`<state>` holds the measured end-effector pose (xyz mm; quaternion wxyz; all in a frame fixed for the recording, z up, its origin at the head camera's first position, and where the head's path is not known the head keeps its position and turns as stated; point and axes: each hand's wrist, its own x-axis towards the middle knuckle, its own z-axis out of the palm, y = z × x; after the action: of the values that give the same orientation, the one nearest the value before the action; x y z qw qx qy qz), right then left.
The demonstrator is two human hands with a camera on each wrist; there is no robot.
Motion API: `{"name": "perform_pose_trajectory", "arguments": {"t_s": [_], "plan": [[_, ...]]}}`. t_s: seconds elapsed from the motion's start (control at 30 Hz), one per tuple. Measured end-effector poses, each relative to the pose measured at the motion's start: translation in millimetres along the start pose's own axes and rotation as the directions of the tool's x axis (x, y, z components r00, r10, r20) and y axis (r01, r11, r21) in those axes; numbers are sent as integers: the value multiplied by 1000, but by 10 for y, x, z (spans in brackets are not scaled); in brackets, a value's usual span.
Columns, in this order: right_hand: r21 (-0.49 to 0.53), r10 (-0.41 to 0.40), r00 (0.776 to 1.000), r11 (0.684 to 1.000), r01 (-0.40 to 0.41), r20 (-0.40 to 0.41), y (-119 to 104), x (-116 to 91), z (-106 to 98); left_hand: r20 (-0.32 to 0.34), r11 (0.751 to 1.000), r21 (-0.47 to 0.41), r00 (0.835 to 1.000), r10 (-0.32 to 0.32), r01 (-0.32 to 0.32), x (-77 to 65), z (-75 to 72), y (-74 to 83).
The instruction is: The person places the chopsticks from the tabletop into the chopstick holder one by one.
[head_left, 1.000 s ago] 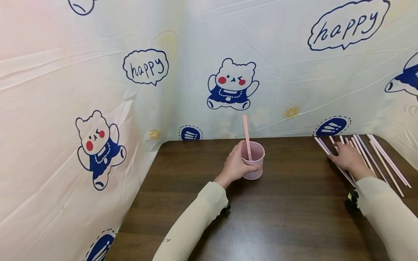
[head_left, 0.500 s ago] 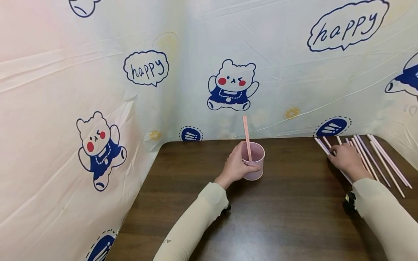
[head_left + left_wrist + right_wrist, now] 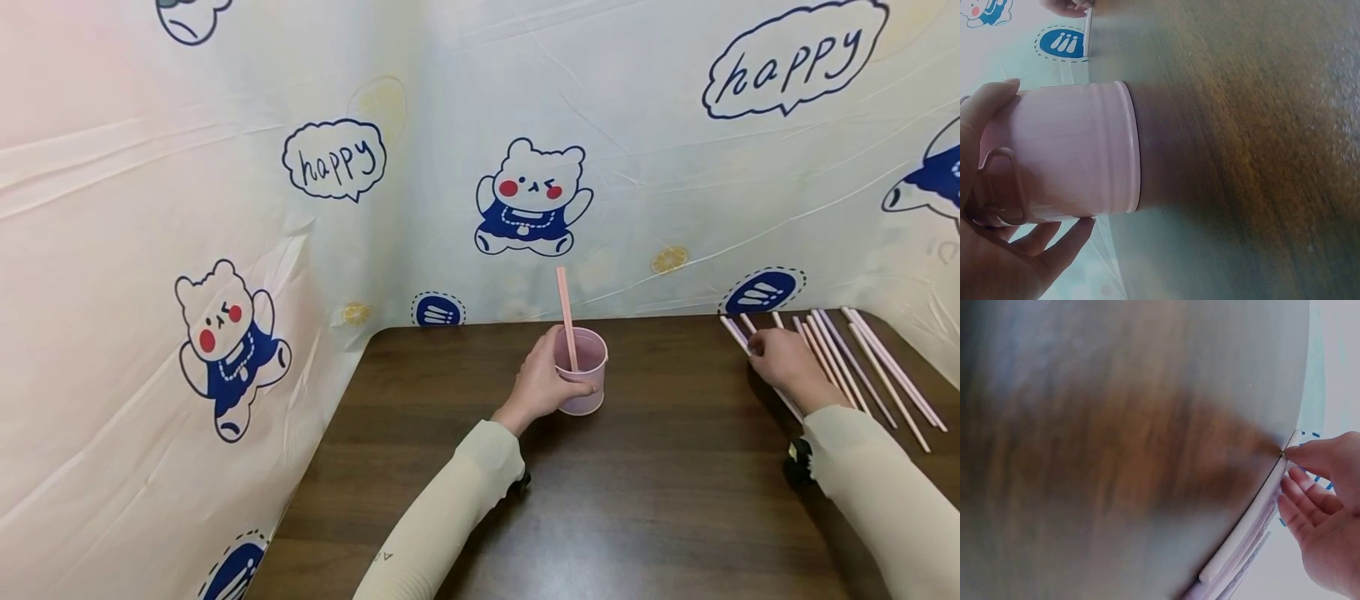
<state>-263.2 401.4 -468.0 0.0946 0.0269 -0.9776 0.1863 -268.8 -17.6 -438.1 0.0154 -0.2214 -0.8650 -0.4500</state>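
Downward head view, close wrist views, shared table (image 3: 637, 508)

- Left arm (image 3: 442, 517) slants from the near edge toward the far middle.
- Left hand (image 3: 542, 375) grips, thumb near, fingers curved on the far side.
- Right arm (image 3: 885, 492) reaches from near right.
- Right hand (image 3: 787, 362) lies far right, back uppermost.

Booth: cartoon sheeting (image 3: 637, 125), brown table (image 3: 637, 500)

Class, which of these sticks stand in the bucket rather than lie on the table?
The pink sticks rising from the bucket that the left hand grips; the others lie on the table around the right hand.
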Motion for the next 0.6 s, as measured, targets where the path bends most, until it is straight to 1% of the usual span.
{"name": "perform_pose_trajectory", "arguments": {"t_s": [0.1,0.27,0.53,0.6], "plan": [[-16,6,1000,1000,-6,24,-38,-5,-24,3,1000,-1,1000,-3,3,-5,-2,5],[-41,47,996,998,-44,79,-99,7,-76,4,1000,-6,1000,-2,2,-1,2,5],[-50,93,984,995,-86,152,-168,52,-113,5,1000,-5,1000,-9,9,-7,5,6],[-48,94,982,995,-87,166,-175,65,-118,3,1000,-1,1000,-8,8,-6,7,5]]}}
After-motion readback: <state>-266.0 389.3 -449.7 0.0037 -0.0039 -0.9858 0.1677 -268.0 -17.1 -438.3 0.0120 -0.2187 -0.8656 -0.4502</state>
